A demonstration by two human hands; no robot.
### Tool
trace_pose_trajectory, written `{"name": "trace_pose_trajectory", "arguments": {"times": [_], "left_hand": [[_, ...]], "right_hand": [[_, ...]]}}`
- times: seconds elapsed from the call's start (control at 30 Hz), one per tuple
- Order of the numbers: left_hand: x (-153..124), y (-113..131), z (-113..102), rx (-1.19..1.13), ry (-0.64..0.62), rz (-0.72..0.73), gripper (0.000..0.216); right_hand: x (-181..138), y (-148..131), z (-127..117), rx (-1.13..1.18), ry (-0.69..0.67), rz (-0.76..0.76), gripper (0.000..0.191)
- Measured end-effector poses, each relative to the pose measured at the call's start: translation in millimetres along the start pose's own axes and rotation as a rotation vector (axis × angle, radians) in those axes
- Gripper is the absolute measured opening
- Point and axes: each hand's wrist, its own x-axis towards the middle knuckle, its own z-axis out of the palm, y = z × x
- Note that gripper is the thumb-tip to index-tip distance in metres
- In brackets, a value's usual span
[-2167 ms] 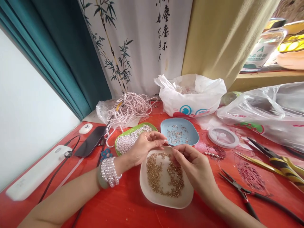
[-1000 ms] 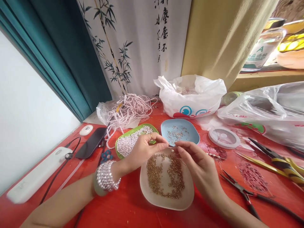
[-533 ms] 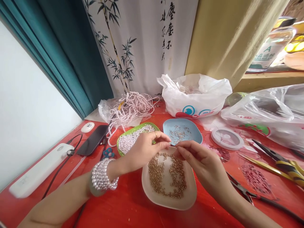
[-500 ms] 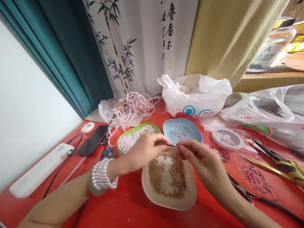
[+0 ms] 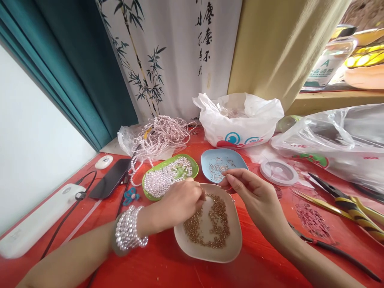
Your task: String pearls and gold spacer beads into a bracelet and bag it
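My left hand (image 5: 179,202), with a pearl bracelet on its wrist, reaches down into the beige dish (image 5: 210,252) of small gold beads (image 5: 216,222); its fingertips are curled together among the beads. My right hand (image 5: 253,194) hovers over the dish's far rim with thumb and forefinger pinched on a thin pin that barely shows. A green dish (image 5: 195,170) of white pearls and a blue dish (image 5: 210,158) of metal pins sit just behind.
Strands of pearls (image 5: 162,136) and a white plastic bag (image 5: 240,120) lie at the back. A clear cord spool (image 5: 279,172), pliers (image 5: 345,200) and a clear bag (image 5: 339,136) are on the right. A phone (image 5: 109,182) and power strip (image 5: 36,224) sit left.
My left hand let go of the pin area and dropped into the gold beads. My right hand stayed pinched above the dish's far rim.
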Motion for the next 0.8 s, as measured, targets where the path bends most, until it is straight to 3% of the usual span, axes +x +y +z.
{"name": "trace_pose_trajectory", "arguments": {"times": [0.23, 0.57, 0.8], "left_hand": [[2.7, 3.8, -6.5, 0.169, -0.139, 0.005, 0.015], [1.9, -4.7, 0.7, 0.193, -0.129, 0.064, 0.015], [2.0, -5.9, 4.1, 0.075, -0.076, 0.051, 0.015]], "right_hand": [[3.8, 0.1, -3.1, 0.075, 0.039, 0.042, 0.017], [10.5, -12.0, -14.5, 0.046, 0.109, 0.042, 0.014], [15.9, -18.4, -24.8, 0.136, 0.144, 0.055, 0.013]]}}
